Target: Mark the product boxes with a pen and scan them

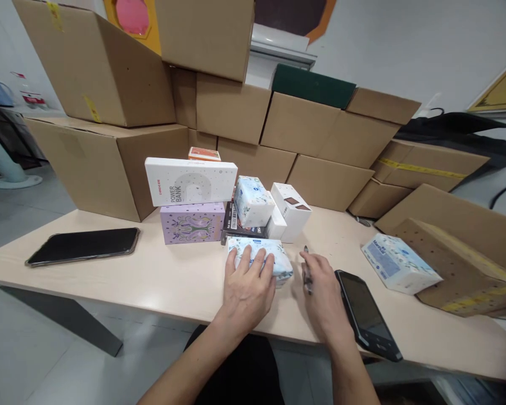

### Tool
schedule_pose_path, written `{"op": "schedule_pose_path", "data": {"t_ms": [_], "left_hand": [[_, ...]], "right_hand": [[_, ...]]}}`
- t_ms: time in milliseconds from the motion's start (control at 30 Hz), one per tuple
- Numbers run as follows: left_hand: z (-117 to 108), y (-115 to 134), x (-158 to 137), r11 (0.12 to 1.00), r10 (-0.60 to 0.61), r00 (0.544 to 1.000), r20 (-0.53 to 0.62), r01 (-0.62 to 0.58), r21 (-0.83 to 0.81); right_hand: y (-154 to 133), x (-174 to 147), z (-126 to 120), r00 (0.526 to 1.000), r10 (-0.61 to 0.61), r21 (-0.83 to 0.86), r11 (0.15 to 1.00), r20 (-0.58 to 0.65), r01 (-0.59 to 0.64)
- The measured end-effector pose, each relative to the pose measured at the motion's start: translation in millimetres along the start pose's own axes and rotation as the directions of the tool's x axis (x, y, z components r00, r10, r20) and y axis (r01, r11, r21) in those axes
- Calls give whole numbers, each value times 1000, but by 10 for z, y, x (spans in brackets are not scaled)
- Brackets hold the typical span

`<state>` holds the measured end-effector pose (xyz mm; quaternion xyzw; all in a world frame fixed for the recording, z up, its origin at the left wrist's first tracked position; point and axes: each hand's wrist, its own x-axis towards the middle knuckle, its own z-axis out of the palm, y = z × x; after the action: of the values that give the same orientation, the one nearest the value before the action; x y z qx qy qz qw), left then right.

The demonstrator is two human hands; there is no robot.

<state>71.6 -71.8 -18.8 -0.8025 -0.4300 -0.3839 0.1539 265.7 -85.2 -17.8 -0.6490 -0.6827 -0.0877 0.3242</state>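
My left hand [251, 289] lies palm down on a white and blue soft tissue pack [281, 257] near the table's front edge, its fingers spread over the top. My left thumb is mostly hidden. Just right of the pack, my right hand [322, 292] is closed around a dark pen [307, 273], which points away from me. Behind the pack stand a purple patterned box [193, 224] with a white power bank box [191, 183] on top, a second tissue pack [253, 202] resting on dark boxes, and a white box [293, 211].
A black phone [84, 246] lies at the left, and a rugged handheld device [369, 315] lies beside my right wrist. A third tissue pack [398, 263] leans near an open carton [468, 264] at the right. Stacked cardboard boxes [320, 132] wall off the table's back.
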Motion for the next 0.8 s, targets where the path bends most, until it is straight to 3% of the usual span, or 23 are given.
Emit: {"op": "schedule_pose_path", "data": {"t_ms": [133,200,300,400,533,600,667,733,800], "left_hand": [[35,-14,-11,999,24,996,-81,-26,-23],[11,-14,-65,993,62,980,-189,-78,-83],[-45,-19,-163,946,176,926,-334,-253,-202],[-72,-34,-222,904,245,932,-265,-319,-286],[-40,-64,-220,933,80,991,-108,-113,-340],[-12,-78,-210,934,-9,997,-75,-18,-357],[11,-86,-207,931,-56,997,-60,30,-364],[24,-86,-211,927,-63,997,-48,41,-374],[25,-81,-218,917,-34,999,-31,19,-400]], "right_hand": [[27,-87,51,984,17,-314,949,178,40],[24,-93,91,976,28,-365,929,214,53],[32,-95,139,973,26,-380,923,231,66],[52,-136,125,981,-16,-346,935,195,84],[114,-349,-60,998,-45,-319,947,-44,29],[182,-529,-197,989,14,-366,928,-147,-68],[273,-720,-314,968,162,-459,857,-191,-234],[372,-876,-382,922,334,-534,752,-196,-386],[452,-964,-397,874,460,-556,691,-155,-462]]}}
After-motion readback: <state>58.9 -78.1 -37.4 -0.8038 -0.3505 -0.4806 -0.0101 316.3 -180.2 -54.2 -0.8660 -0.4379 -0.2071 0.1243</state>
